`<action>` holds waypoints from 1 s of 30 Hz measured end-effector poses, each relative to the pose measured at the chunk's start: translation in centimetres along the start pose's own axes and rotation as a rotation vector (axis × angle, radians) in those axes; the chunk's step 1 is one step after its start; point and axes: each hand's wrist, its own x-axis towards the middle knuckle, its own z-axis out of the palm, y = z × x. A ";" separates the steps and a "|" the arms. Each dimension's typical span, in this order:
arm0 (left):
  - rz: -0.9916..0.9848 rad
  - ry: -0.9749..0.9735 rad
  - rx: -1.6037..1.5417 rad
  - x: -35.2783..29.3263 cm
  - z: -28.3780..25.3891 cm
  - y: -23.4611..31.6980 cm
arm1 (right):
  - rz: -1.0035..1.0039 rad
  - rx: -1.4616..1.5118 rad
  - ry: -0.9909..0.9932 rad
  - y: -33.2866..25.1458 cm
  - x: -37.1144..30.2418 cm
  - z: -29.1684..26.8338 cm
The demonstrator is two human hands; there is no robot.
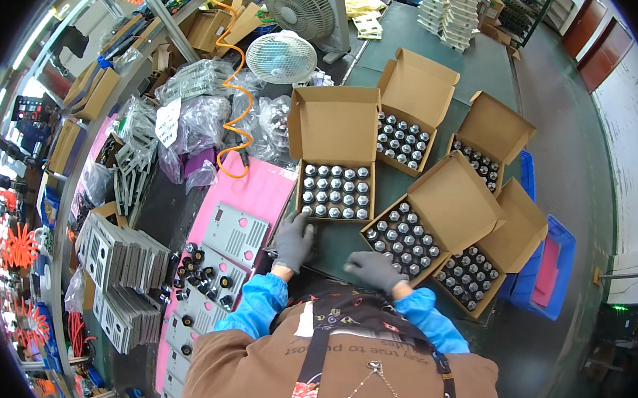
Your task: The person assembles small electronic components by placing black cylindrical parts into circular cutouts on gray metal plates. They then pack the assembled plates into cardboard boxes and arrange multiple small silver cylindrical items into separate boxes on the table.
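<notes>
My left hand (294, 242), in a grey glove, is at the near left corner of an open cardboard box (334, 124). Its fingers point away from me with the thumb apart, and no object shows in it. Rows of silver hexagonal-topped parts (335, 197) with dark sides fill that box. In a matching glove, my right hand (375, 270) lies over the green tabletop (330, 246), fingers stretched to the left and nothing visible in them. Just right of it stands another open box (458, 201) of the same parts, turned at an angle.
More filled boxes (419, 80) stand open behind and to the right. Grey metal panels (235, 232) and black round parts (224, 300) lie on a pink sheet (264, 184) at left. Fans (282, 56), an orange coiled hose (249, 113) and blue bins (556, 271) surround the bench.
</notes>
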 end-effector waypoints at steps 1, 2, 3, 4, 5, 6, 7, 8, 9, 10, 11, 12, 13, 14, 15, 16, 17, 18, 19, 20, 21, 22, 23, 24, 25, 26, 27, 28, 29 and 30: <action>0.015 -0.006 -0.001 -0.8 -0.6 1.6 | 0.013 -0.055 -0.093 0.3 0.4 1.4; 0.028 -0.007 -0.004 -1.5 -0.9 2.9 | 0.023 -0.115 -0.185 0.5 0.6 2.6; 0.043 -0.035 0.019 -2.7 -0.7 3.6 | 0.003 -0.141 -0.217 1.2 0.6 3.9; 0.054 -0.066 0.041 -4.2 -0.4 4.2 | -0.015 -0.166 -0.251 1.5 0.2 4.7; 0.062 -0.110 0.038 -5.7 -0.3 4.9 | -0.024 -0.147 -0.213 2.0 0.0 5.2; 0.063 -0.157 0.035 -7.3 -0.5 5.9 | -0.062 -0.132 -0.178 2.3 -0.1 5.8; 0.040 -0.198 0.029 -8.6 -0.2 6.8 | -0.090 -0.126 -0.144 2.9 -0.3 6.6; 0.018 -0.239 0.023 -9.7 -0.1 7.6 | -0.117 -0.119 -0.110 3.5 -0.4 7.5; -0.012 -0.280 0.022 -10.9 0.2 8.4 | -0.091 -0.183 -0.090 3.8 -0.4 8.7; -0.026 -0.283 0.007 -11.9 0.6 9.0 | -0.029 -0.223 -0.100 3.4 -0.1 9.3; -0.040 -0.287 -0.007 -12.8 1.2 9.7 | -0.057 -0.245 -0.094 3.9 -0.5 9.3; -0.055 -0.293 -0.016 -13.4 1.2 10.4 | -0.087 -0.263 -0.088 3.5 -0.8 9.1; -0.073 -0.331 -0.010 -13.6 1.1 11.9 | -0.141 -0.256 -0.088 4.2 -0.7 9.7; -0.061 -0.328 -0.008 -13.8 1.0 12.0 | -0.195 -0.248 -0.086 5.1 -0.1 11.0; -0.042 -0.322 -0.015 -13.8 1.2 12.1 | -0.244 -0.250 -0.080 6.1 0.3 11.5; -0.030 -0.307 -0.030 -13.8 1.6 12.2 | -0.254 -0.218 -0.073 6.7 0.3 11.7; -0.070 -0.297 -0.026 -13.8 1.8 12.3 | -0.263 -0.184 -0.065 7.0 0.3 12.0; -0.081 -0.263 -0.033 -13.3 1.6 13.0 | -0.274 -0.149 -0.053 7.3 0.4 12.2; -0.075 -0.237 -0.030 -13.4 2.0 12.8 | -0.258 -0.116 -0.063 7.4 0.4 12.2; -0.068 -0.212 -0.027 -13.5 2.4 12.7 | -0.235 -0.049 -0.071 7.8 0.0 12.0; -0.079 -0.230 -0.014 -13.4 2.4 13.1 | -0.245 -0.048 -0.076 7.9 -0.2 12.0; -0.089 -0.249 -0.001 -13.3 2.1 13.7 | -0.255 -0.046 -0.080 7.7 -0.3 11.8; -0.099 -0.268 0.013 -13.1 2.1 14.0 | -0.264 -0.033 -0.081 8.0 0.2 12.3; -0.106 -0.251 0.004 -13.2 2.2 14.0 | -0.269 -0.017 -0.079 8.1 0.7 12.6; -0.114 -0.233 -0.005 -13.4 2.4 14.0 | -0.275 0.000 -0.077 8.3 1.0 12.9; -0.122 -0.216 -0.013 -13.4 2.4 13.9 | -0.253 -0.054 -0.085 8.5 0.9 13.2; -0.125 -0.208 -0.013 -13.6 2.6 13.7 | -0.238 -0.108 -0.103 7.4 0.4 12.2; -0.124 -0.198 -0.013 -13.6 2.6 13.6 | -0.224 -0.163 -0.118 6.8 0.1 11.6; -0.124 -0.188 -0.014 -13.7 2.7 13.6 | -0.232 -0.144 -0.109 7.1 0.2 12.0; -0.115 -0.190 -0.025 -13.6 2.7 13.5 | -0.244 -0.124 -0.099 7.4 0.6 12.3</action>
